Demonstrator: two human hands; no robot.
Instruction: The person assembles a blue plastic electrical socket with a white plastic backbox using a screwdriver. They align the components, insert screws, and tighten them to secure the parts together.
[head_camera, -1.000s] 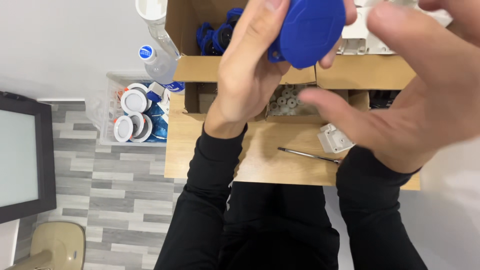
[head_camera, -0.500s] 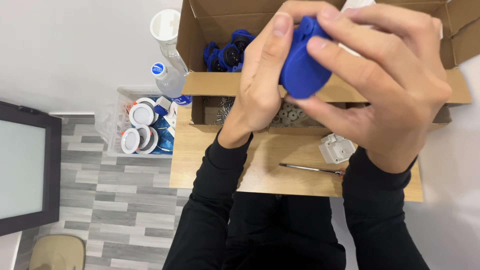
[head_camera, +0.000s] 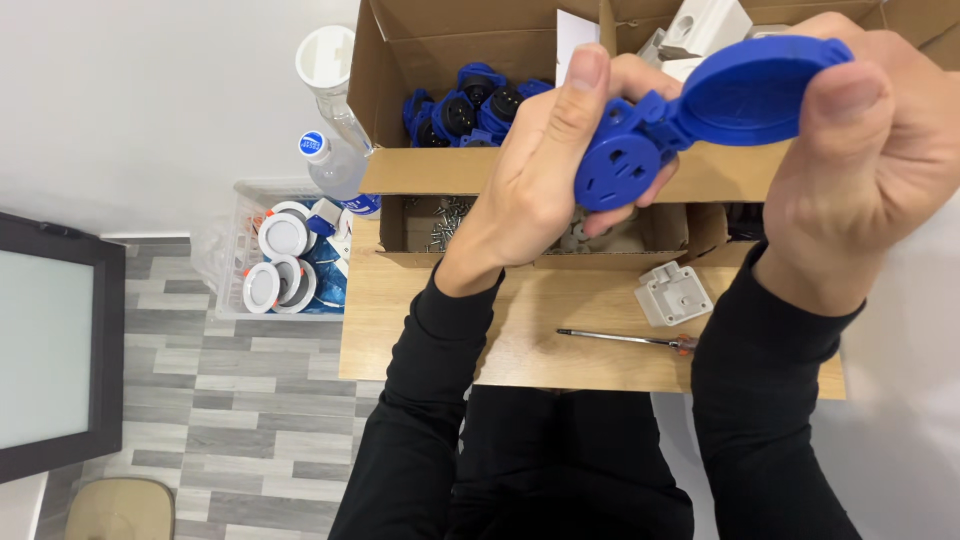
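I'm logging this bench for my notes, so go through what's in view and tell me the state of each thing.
Blue socket: held in both hands, hinged lid flipped open.
Left hand: gripping the socket body.
Right hand: holding the lid.
Cardboard box: open, blue sockets inside.
Screwdriver: lying flat on the table.
Plastic bottle: capped.

Looking like a small assembly workstation — wooden desk (head_camera: 420, 340) carrying a cardboard box (head_camera: 400, 60) of blue sockets (head_camera: 470, 105), a tray of screws (head_camera: 445, 222), a screwdriver (head_camera: 625, 340) lying alongside — parts bin (head_camera: 285, 265) sitting beside it.
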